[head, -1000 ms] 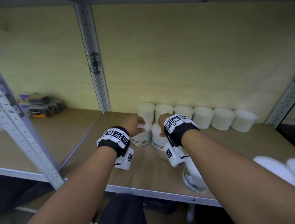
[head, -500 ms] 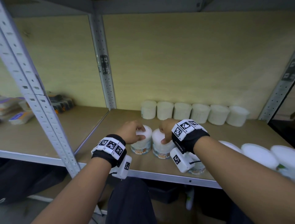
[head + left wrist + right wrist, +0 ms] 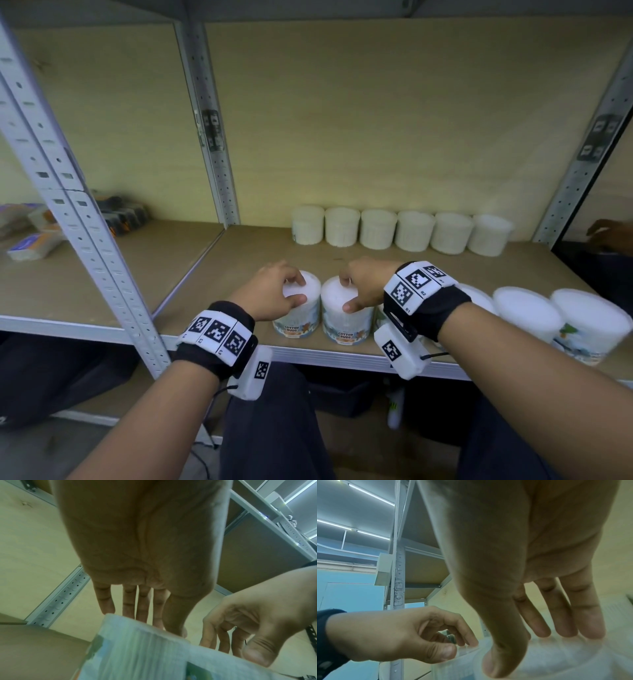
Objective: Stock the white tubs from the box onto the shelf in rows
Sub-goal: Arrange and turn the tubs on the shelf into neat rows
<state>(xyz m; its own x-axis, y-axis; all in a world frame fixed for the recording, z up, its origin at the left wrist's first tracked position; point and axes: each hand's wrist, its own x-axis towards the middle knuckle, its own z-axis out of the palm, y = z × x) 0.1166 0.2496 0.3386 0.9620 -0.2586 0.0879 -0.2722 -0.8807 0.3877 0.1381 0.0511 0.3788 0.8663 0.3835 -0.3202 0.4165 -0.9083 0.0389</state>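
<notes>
My left hand (image 3: 270,291) and right hand (image 3: 364,284) each grip a white plastic cotton-bud tub (image 3: 297,317) from above; I should slide both toward twelve o'clock, keeping them level and touching.

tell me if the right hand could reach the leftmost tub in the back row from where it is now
Probably yes. The right hand grips a front tub from above, so it would have to let go first. The leftmost back tub stands beyond it, with only bare shelf between them and nothing stacked above.
</notes>
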